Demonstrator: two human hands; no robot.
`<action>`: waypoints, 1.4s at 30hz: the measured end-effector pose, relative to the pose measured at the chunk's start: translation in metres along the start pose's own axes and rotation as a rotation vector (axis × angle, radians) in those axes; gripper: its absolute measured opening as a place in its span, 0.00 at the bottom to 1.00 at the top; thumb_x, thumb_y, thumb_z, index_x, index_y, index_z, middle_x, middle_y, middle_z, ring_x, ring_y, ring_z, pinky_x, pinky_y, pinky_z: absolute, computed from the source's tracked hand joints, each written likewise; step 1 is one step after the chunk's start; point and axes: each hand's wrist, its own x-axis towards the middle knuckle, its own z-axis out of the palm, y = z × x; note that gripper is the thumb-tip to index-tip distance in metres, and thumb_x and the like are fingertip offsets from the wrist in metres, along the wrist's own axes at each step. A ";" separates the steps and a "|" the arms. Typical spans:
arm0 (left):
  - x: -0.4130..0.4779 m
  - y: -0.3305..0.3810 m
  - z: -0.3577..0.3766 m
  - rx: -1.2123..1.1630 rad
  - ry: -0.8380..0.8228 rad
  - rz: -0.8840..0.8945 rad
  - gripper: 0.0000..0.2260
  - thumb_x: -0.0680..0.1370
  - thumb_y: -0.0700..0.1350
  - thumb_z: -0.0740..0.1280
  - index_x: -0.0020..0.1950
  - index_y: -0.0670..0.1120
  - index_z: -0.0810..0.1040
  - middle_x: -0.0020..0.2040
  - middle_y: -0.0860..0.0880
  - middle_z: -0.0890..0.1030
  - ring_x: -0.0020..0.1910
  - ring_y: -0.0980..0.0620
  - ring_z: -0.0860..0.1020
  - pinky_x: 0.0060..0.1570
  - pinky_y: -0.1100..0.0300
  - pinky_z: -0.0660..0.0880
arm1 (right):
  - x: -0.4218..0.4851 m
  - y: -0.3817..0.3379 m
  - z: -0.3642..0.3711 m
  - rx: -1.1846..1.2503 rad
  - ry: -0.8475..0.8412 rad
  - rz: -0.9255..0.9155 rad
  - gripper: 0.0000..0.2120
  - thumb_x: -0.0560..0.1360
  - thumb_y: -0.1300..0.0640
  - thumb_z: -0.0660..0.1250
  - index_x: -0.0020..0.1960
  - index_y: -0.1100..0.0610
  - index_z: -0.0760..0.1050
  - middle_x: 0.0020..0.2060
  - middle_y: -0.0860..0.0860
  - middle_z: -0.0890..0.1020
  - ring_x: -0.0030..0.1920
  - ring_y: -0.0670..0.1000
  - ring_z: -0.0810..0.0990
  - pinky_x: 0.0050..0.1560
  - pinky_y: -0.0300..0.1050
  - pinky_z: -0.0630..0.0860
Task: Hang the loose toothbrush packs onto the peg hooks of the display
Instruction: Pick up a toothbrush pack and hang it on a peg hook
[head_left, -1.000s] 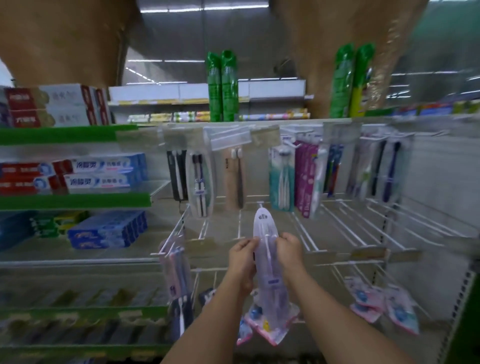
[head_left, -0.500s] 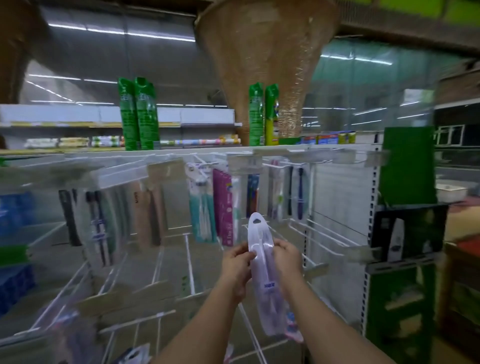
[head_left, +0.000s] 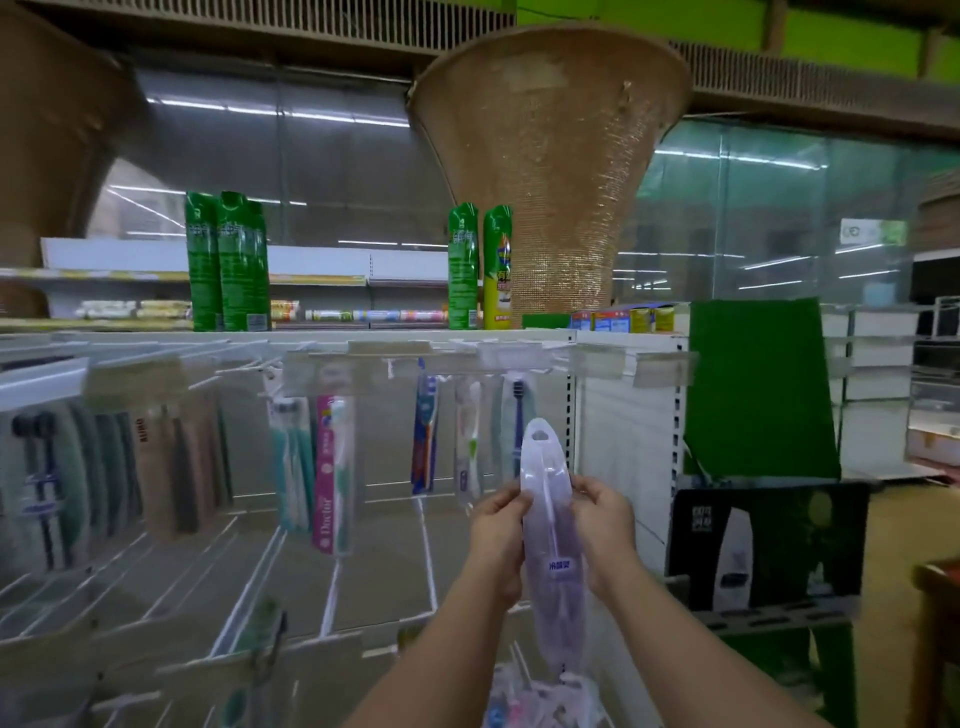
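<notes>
peg display, centre of frame.
- right edge: a white slotted upright (head_left: 570, 415), just right of the held pack's tip. past it is a green board (head_left: 758, 389) at mid right.
- top edge: a rail of clear price-tag holders (head_left: 595, 360) over the upper peg hooks (head_left: 244, 370).
- upper row, left to right: blurred dark packs, a teal pack (head_left: 291, 467), a pink pack (head_left: 330, 478), a bare stretch of back panel, a blue-and-orange pack (head_left: 425, 431), a green-and-white pack (head_left: 470, 447), a dark blue brush pack (head_left: 518, 415).
- lower hooks (head_left: 332, 608): long white wires reaching toward the camera, mostly bare at lower left and lower centre.

toothbrush pack (head_left: 550, 519), centre right of frame.
- position: in front of the upper row, on no hook. its tip overlaps the dark blue brush pack in view; contact cannot be told.
- look: upright, clear translucent blister, rounded top with a hang hole, small blue label low on the face.
- hold: left hand (head_left: 498, 540) pinches its left edge and right hand (head_left: 602, 525) pinches its right edge, fingers curled.

loose packs (head_left: 535, 701): blurred, at the bottom edge below the held pack.
</notes>
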 end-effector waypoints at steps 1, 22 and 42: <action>0.002 -0.001 0.010 -0.008 0.006 0.011 0.10 0.80 0.36 0.60 0.48 0.44 0.80 0.40 0.44 0.83 0.30 0.53 0.81 0.29 0.63 0.77 | 0.007 -0.002 -0.007 -0.002 -0.014 -0.013 0.08 0.67 0.61 0.67 0.45 0.55 0.82 0.38 0.53 0.85 0.43 0.59 0.84 0.49 0.59 0.80; 0.051 0.034 0.053 -0.002 0.108 0.143 0.13 0.81 0.39 0.60 0.63 0.44 0.78 0.58 0.40 0.81 0.56 0.39 0.79 0.58 0.44 0.76 | 0.060 -0.058 -0.009 -0.032 -0.112 -0.115 0.14 0.74 0.68 0.61 0.53 0.56 0.80 0.44 0.55 0.85 0.47 0.59 0.83 0.51 0.60 0.80; 0.131 0.023 0.026 0.250 0.223 0.207 0.12 0.75 0.30 0.60 0.51 0.43 0.77 0.44 0.47 0.79 0.43 0.49 0.77 0.45 0.55 0.78 | 0.116 -0.032 0.040 -0.343 0.041 -0.085 0.16 0.76 0.56 0.66 0.30 0.57 0.75 0.26 0.52 0.73 0.28 0.51 0.70 0.30 0.40 0.65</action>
